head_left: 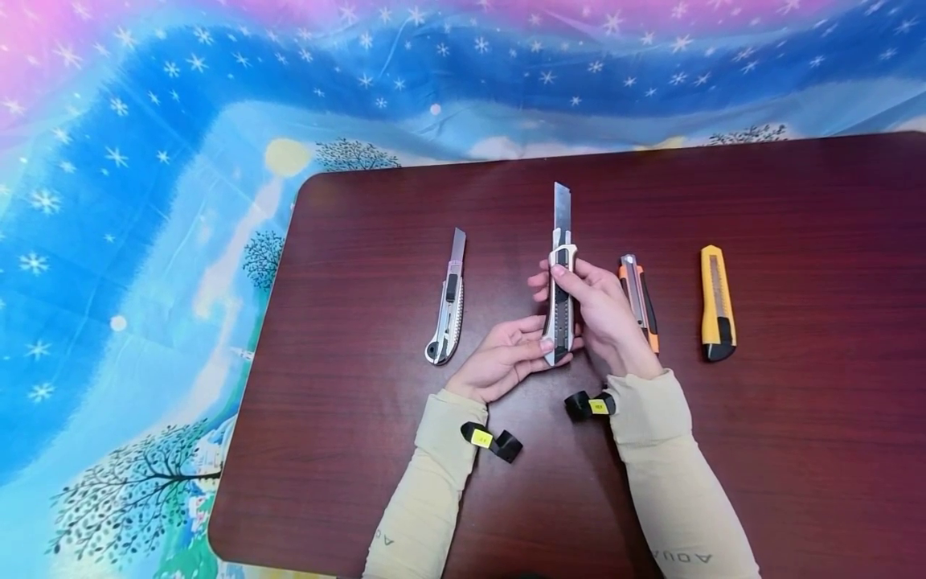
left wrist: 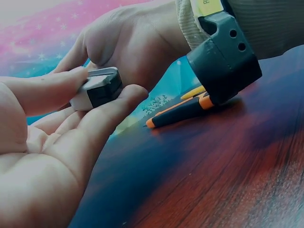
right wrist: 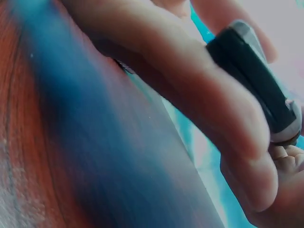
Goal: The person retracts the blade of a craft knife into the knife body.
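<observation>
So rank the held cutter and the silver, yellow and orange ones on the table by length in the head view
Longest to shortest:
1. Held cutter
2. Silver cutter
Yellow cutter and orange cutter look shorter, unranked: the right hand partly hides the orange one.

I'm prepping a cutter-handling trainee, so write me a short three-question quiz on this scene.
1. How many cutters lie on the table?
2. Which hand grips the held cutter's butt end: A) left; B) right; C) neither?
3. True or false: the held cutter's blade is extended.

Key:
1. Three: silver cutter, orange cutter, yellow cutter.
2. A, the left hand.
3. True.
</observation>
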{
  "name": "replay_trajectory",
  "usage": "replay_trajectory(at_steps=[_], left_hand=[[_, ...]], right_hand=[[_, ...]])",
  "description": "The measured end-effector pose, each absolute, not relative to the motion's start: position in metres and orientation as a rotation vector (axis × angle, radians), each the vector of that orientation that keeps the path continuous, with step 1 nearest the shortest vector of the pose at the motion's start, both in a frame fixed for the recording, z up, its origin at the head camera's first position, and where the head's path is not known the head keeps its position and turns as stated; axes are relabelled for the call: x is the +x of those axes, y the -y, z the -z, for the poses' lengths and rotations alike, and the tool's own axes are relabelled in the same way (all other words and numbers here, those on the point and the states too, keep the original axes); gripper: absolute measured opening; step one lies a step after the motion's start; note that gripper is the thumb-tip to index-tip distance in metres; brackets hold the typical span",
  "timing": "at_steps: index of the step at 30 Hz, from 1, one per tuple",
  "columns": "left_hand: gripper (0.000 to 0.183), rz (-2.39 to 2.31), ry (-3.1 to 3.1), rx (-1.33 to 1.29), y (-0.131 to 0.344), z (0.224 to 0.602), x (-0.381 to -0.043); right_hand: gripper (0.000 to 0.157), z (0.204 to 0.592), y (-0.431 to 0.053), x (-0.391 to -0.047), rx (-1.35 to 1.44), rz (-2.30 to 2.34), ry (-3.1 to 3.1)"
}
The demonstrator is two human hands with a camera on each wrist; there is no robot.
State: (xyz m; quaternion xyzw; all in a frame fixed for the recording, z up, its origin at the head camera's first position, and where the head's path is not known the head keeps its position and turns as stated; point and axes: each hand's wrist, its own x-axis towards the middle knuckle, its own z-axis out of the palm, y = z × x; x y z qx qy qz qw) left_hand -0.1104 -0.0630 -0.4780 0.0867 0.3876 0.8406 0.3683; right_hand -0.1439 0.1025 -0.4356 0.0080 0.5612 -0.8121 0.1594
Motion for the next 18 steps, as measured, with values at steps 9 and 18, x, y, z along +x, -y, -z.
replay_trajectory(at_steps=[9, 18], left_hand=[[0.045, -2.171, -1.01, 0.216, 0.0644, 0.4775, -0.1104], [0.044, -2.18, -1.022, 0.237, 0.0682, 0.4785, -0.1107]], right_hand=[[0.019, 0.4367, -0.1003, -0.1433, -0.021, 2.315, -1.59], [0.021, 0.4383, -0.0978, -0.1434, -0.089, 2.283, -1.608]])
